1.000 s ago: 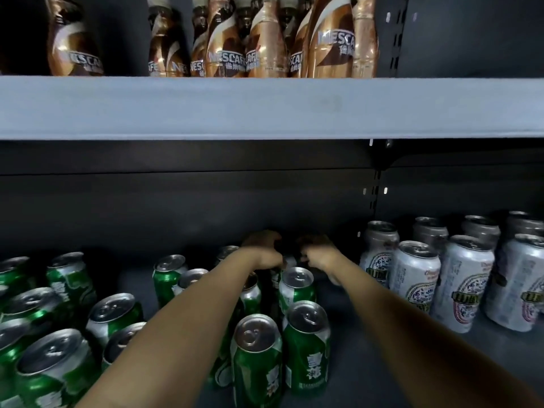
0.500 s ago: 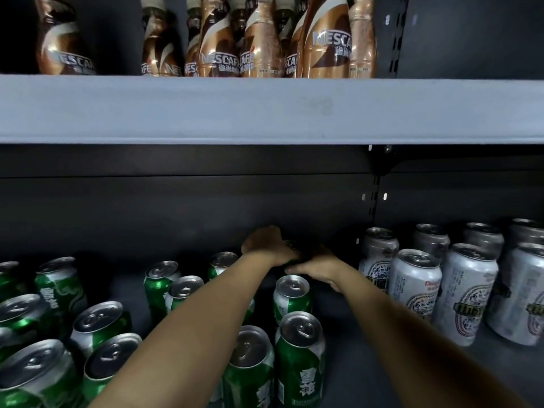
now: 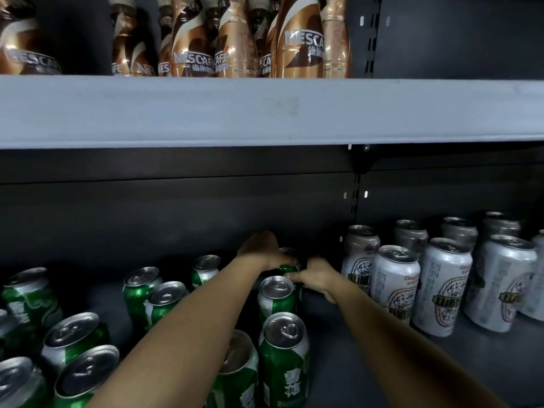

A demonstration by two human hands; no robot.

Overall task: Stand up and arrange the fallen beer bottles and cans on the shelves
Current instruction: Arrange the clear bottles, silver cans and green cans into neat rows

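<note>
Both my arms reach deep into the lower shelf (image 3: 338, 360). My left hand (image 3: 262, 248) curls over the top of a green beer can (image 3: 290, 262) at the back of the middle row. My right hand (image 3: 316, 276) grips the same can from the right side. Most of that can is hidden by my hands. In front of it two green cans (image 3: 276, 295) (image 3: 285, 354) stand upright in a line. Several more green cans (image 3: 73, 340) stand on the left, some leaning.
Several white beer cans (image 3: 394, 281) stand in rows on the right of the lower shelf. Brown coffee bottles (image 3: 297, 39) fill the shelf above, behind its grey front edge (image 3: 265, 110). A dark back panel closes the shelf.
My hands have drawn together on the back green can; the left hand now covers its top and the right hand closed in against its side.
</note>
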